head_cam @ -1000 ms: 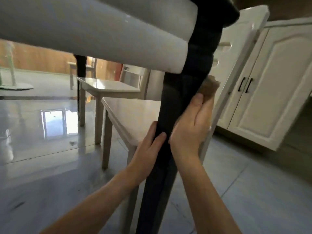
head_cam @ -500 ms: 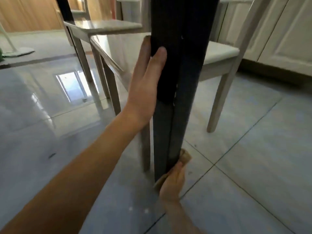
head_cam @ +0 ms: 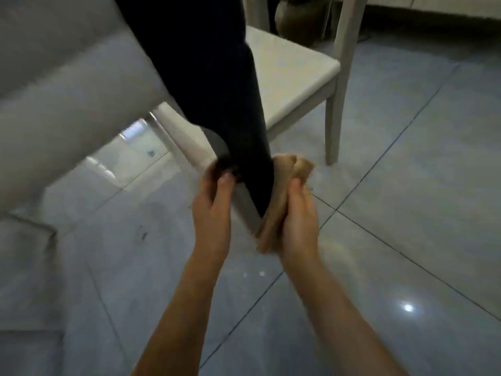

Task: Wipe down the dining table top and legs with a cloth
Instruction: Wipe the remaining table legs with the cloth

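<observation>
The dark table leg (head_cam: 230, 104) slants down from the top of the frame to the tiled floor. My right hand (head_cam: 298, 215) grips a tan cloth (head_cam: 279, 202) and presses it against the right side of the leg near its foot. My left hand (head_cam: 214, 207) grips the left side of the leg at about the same height, thumb and fingers curled round it. The pale underside of the table top (head_cam: 67, 90) fills the upper left.
A white chair (head_cam: 298, 71) stands just behind the leg, its front leg (head_cam: 333, 126) close to my right hand. Glossy grey floor tiles (head_cam: 406, 213) spread to the right and below. White cabinets run along the far top edge.
My left hand has slid down the leg to near its foot. My right hand stays low with the cloth. The view has tipped further down and grown darker.
</observation>
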Motion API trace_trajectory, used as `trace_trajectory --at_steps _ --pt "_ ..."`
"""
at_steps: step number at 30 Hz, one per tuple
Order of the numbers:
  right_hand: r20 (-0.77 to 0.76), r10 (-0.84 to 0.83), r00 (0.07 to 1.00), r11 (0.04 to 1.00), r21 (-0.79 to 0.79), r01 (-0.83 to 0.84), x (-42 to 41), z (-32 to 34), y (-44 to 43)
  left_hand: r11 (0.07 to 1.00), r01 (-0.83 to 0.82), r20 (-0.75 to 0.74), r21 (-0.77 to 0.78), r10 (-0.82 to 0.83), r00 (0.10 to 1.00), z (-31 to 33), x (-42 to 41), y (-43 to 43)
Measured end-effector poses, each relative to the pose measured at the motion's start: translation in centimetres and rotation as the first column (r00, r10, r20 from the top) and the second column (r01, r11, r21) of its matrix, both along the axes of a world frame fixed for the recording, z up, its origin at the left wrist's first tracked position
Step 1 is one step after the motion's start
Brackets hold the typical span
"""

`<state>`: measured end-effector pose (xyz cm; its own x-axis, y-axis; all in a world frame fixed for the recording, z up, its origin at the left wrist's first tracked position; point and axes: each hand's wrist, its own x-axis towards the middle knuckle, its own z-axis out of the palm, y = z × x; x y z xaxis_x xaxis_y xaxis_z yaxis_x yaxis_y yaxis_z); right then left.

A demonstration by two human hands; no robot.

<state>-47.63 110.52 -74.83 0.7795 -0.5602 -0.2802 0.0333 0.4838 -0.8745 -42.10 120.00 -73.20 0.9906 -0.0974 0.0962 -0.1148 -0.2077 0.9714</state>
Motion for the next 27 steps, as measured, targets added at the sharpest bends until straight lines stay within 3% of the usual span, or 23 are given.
trace_trajectory --at_steps 3,9,14,18,23,27 --pt "-0.123 -0.003 0.992 1.000 0.006 0.004 -3.8 7.0 -3.2 0.983 0.081 -0.204 0.164 -0.047 0.978 4.7 -4.5 1.7" --pt "-0.362 0.066 0.930 0.991 -0.081 -0.102 -15.3 27.1 -5.3 0.977 0.145 -0.473 0.159 -0.054 0.879 22.5 -17.7 5.8" --pt "-0.447 0.090 0.890 0.963 -0.187 -0.192 -23.0 42.9 -4.9 0.957 0.172 -0.457 0.235 -0.047 0.888 39.0 -25.5 9.6" --pt "-0.518 0.204 0.831 0.889 -0.257 -0.378 -27.4 48.8 -4.2 0.948 0.188 -0.465 0.255 -0.050 0.884 46.5 -30.0 13.7" --pt "-0.562 0.336 0.756 0.814 -0.231 -0.533 -28.4 50.9 -3.1 0.954 -0.103 -0.410 0.281 0.216 0.886 48.6 -36.4 17.7" --pt "-0.601 0.492 0.630 0.690 -0.172 -0.703 -28.5 51.0 -1.0 0.868 -0.445 -0.431 0.221 0.497 0.754 48.2 -43.4 19.0"
